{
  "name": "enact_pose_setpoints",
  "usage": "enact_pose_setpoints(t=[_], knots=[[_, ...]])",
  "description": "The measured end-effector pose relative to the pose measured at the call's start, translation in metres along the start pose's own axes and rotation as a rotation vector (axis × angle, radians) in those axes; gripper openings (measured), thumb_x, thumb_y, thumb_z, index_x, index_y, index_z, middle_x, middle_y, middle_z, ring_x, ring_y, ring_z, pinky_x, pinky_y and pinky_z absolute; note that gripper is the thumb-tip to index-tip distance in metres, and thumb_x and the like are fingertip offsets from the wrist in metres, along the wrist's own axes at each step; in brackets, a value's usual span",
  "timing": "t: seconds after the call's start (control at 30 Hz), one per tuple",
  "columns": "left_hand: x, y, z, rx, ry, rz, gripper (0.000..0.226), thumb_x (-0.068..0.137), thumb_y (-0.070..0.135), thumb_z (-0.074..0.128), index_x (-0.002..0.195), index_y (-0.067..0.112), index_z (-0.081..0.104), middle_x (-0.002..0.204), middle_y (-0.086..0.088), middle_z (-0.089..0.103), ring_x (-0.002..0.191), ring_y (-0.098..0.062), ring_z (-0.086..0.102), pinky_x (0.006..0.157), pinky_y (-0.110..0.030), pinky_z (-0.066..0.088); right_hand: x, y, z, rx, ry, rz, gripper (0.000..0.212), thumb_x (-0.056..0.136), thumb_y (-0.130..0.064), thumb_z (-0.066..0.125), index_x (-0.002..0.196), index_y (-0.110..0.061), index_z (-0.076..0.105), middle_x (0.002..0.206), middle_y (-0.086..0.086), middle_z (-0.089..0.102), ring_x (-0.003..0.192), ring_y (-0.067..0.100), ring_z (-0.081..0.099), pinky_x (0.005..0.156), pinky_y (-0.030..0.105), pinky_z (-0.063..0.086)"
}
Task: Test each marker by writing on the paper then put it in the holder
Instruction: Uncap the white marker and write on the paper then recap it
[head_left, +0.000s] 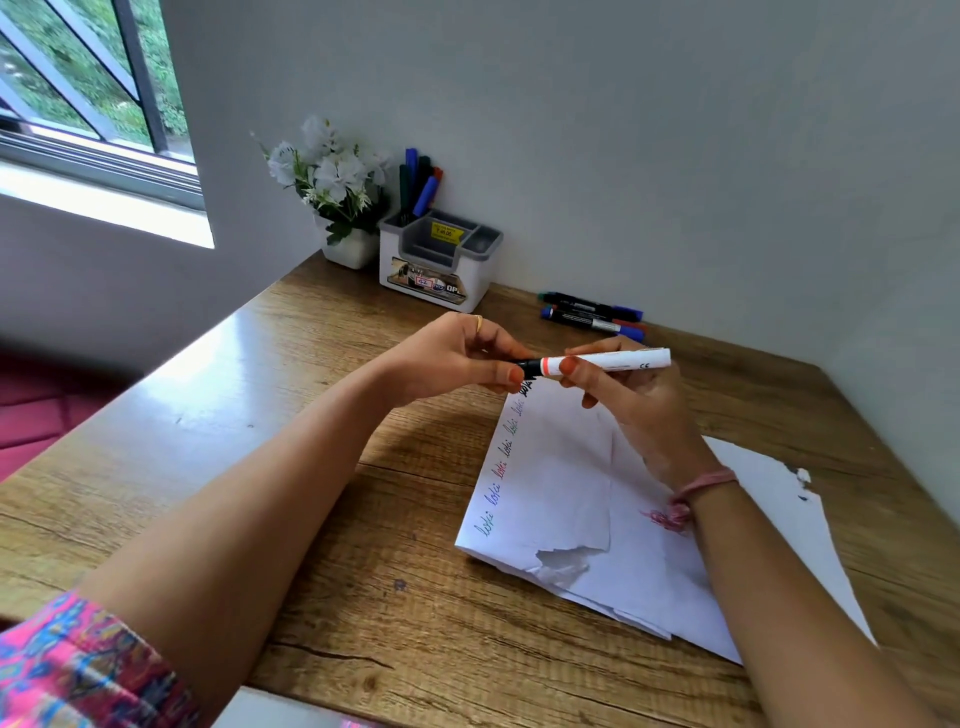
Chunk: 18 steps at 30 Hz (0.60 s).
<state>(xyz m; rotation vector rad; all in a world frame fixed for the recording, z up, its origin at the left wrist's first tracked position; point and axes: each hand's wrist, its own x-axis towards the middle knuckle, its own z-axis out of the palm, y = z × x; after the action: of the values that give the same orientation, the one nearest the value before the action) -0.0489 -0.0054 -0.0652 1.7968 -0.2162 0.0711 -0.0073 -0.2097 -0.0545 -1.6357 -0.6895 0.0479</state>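
Head: marker (608, 360) between both hands' fingers (569, 366).

The white marker (605, 360) bears a small "CE" mark near its right end. The holder (435, 260) carries a yellow price sticker (447, 233) too small to read, and on its front label (427, 283) the number "42" and the letters "OP". On the paper (582, 493), one short handwritten word repeats along the left edge, illegible.
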Motion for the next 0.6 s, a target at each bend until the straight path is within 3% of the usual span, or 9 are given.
enact_pose_setpoints(t=[0.2, 0.4, 0.53, 0.6], knots=[[-0.001, 0.001, -0.005, -0.018, 0.006, -0.006, 0.017, 0.080, -0.003, 0.064, 0.094, 0.005, 0.067, 0.092, -0.015, 0.069, 0.079, -0.015, 0.067, 0.072, -0.020, 0.055, -0.002, -0.002, 0.007, -0.073, -0.025, -0.077, 0.023, 0.074, -0.024, 0.071, 0.090, -0.009, 0.067, 0.084, 0.006, 0.071, 0.075, 0.017, 0.069, 0.065, 0.030, 0.057], [-0.003, 0.002, -0.006, -0.083, 0.013, -0.010, 0.018, 0.079, -0.005, 0.063, 0.095, 0.003, 0.066, 0.093, -0.017, 0.068, 0.078, -0.015, 0.068, 0.072, -0.023, 0.056, 0.000, 0.000, 0.010, -0.108, -0.038, -0.132, 0.017, 0.078, -0.020, 0.071, 0.092, -0.011, 0.066, 0.089, 0.008, 0.070, 0.077, 0.022, 0.069, 0.069, 0.034, 0.058], [-0.003, 0.004, -0.008, -0.198, 0.047, -0.034, 0.019, 0.080, -0.004, 0.063, 0.097, 0.004, 0.065, 0.091, -0.012, 0.070, 0.079, -0.015, 0.068, 0.072, -0.022, 0.056, 0.002, -0.001, 0.008, -0.115, -0.052, -0.155, 0.023, 0.078, -0.025, 0.069, 0.097, -0.012, 0.066, 0.090, 0.003, 0.072, 0.082, 0.018, 0.069, 0.070, 0.030, 0.057], [-0.002, 0.006, -0.007, -0.346, 0.081, -0.028, 0.019, 0.080, -0.004, 0.062, 0.097, 0.005, 0.064, 0.089, -0.010, 0.070, 0.078, -0.015, 0.068, 0.072, -0.022, 0.057, 0.002, 0.001, 0.005, -0.087, -0.057, -0.141, 0.022, 0.075, -0.027, 0.069, 0.095, -0.021, 0.066, 0.086, -0.007, 0.072, 0.079, 0.010, 0.068, 0.068, 0.024, 0.055]])
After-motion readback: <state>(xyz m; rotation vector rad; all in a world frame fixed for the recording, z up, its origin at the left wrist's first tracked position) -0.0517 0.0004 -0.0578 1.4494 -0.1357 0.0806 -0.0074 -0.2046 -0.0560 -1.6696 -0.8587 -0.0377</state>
